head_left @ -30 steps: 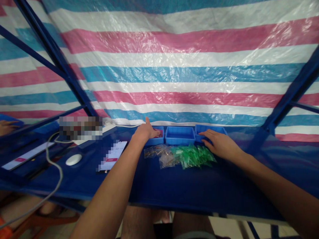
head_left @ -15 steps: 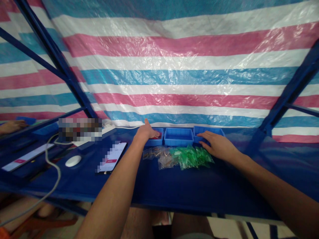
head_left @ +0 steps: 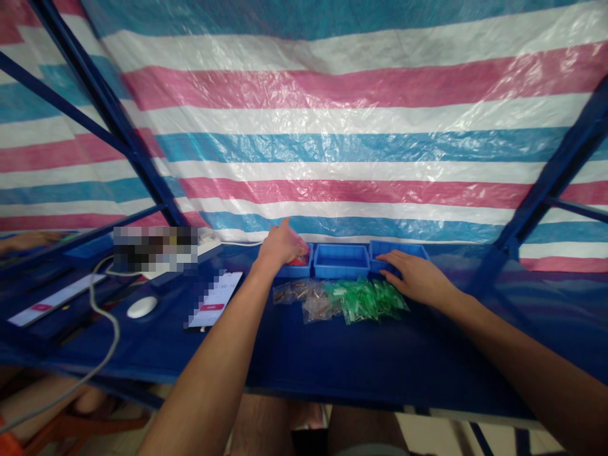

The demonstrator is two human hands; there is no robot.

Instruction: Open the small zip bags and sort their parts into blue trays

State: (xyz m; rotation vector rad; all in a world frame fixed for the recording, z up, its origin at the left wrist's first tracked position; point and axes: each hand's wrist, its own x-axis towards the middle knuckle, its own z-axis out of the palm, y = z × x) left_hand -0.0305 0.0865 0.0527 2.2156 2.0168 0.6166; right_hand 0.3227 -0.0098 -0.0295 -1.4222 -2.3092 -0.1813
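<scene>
Striped plastic sheeting (head_left: 332, 145) backs a blue table (head_left: 332, 361) where a person's left hand (head_left: 279, 247), fingers closed around a red packet (head_left: 300, 259), reaches into the left tray (head_left: 294, 272), while the right hand (head_left: 414, 273), fingers loosely parted, sits at the right tray (head_left: 401, 247) beside green packets (head_left: 365, 301)

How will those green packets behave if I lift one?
The green packets look like thin plastic film, so one would likely flex. Their shiny surfaces may be slippery. They overlap in a loose heap, so neighbours might slide along.
</scene>
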